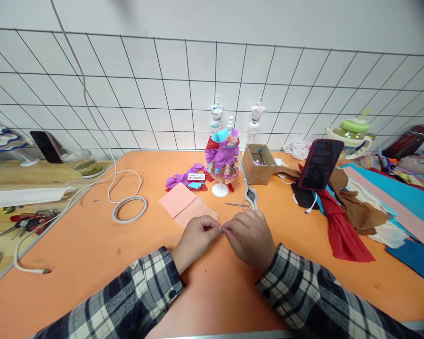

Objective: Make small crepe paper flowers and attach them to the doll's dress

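Observation:
My left hand (197, 240) and my right hand (250, 238) meet at the middle of the orange table (92, 254), fingertips pinched together on something small that I cannot make out. Both wrists wear plaid sleeves. Just beyond the hands lie folded pink paper sheets (183, 203), small scissors (239, 205) and a grey tool (250, 194). Farther back stands a small mannequin in a purple and teal paper dress (223, 157).
A cardboard box (257, 163), a propped phone (320, 163) and piled crepe paper (367, 212) lie to the right. A coiled white cable (129, 207) is at the left. Two bare mannequins (256, 115) stand by the wire grid wall. A glass jar (82, 162) sits far left.

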Demonstrator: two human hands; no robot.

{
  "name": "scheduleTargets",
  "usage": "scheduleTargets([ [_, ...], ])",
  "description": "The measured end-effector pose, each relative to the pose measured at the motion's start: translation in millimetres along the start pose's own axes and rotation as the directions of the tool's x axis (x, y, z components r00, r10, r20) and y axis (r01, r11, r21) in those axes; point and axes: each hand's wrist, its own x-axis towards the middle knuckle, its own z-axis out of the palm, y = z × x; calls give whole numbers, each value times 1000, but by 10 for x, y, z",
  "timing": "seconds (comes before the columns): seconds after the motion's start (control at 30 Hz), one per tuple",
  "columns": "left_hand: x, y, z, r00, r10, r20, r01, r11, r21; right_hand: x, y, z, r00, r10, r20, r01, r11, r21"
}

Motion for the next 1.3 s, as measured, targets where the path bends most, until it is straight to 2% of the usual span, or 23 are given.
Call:
scheduleTargets([
  [0.1,-22,-5,14,995,-94,35,101,953,-286,0,-7,-11,997,-60,-51,59,998,-28],
  [0.2,-46,-15,26,989,-131,61,145,872,-469,-9,-7,-4,994,-80,-77,77,996,-47],
  [0.33,-56,-10,7,982,-167,88,186,783,-593,-29,16,-1,994,-85,-67,81,995,-52],
  [0.43,-52,5,-42,982,-172,73,180,767,-616,-39,45,-26,990,-39,-136,46,998,45],
  [0.5,-49,19,-73,986,-157,53,159,804,-573,-34,61,-43,978,77,-193,-41,982,183],
  [0.53,-49,28,-84,988,-146,42,146,835,-530,-28,66,-47,972,149,-180,-97,958,270],
  [0.57,-50,39,-90,991,-129,33,130,871,-474,-21,68,-46,967,218,-129,-159,919,362],
  [0.63,-54,60,-88,996,-82,20,84,934,-347,-3,64,-32,950,309,54,-289,797,531],
  [0.7,-58,72,-74,1000,-20,21,24,972,-234,12,53,-8,913,328,244,-406,655,638],
  [0.77,-60,64,-56,998,51,26,-47,987,-151,24,45,13,868,328,374,-497,537,682],
  [0.83,-60,36,-41,991,132,16,-131,989,-74,31,47,26,825,329,460,-565,448,693],
  [0.93,-64,-11,-28,970,243,-14,-242,968,66,37,63,33,780,348,520,-623,361,694],
  [1.0,-70,-23,-25,956,293,-23,-286,945,160,43,70,33,772,370,517,-632,355,689],
  [1.13,-86,-1,-32,935,354,-16,-338,903,266,57,61,31,776,387,498,-629,409,662],
  [1.23,-96,11,-39,936,353,-4,-339,902,268,54,65,35,792,385,474,-610,473,636],
  [1.3,-97,7,-46,940,341,16,-336,915,225,47,85,36,820,362,443,-572,530,626],
])
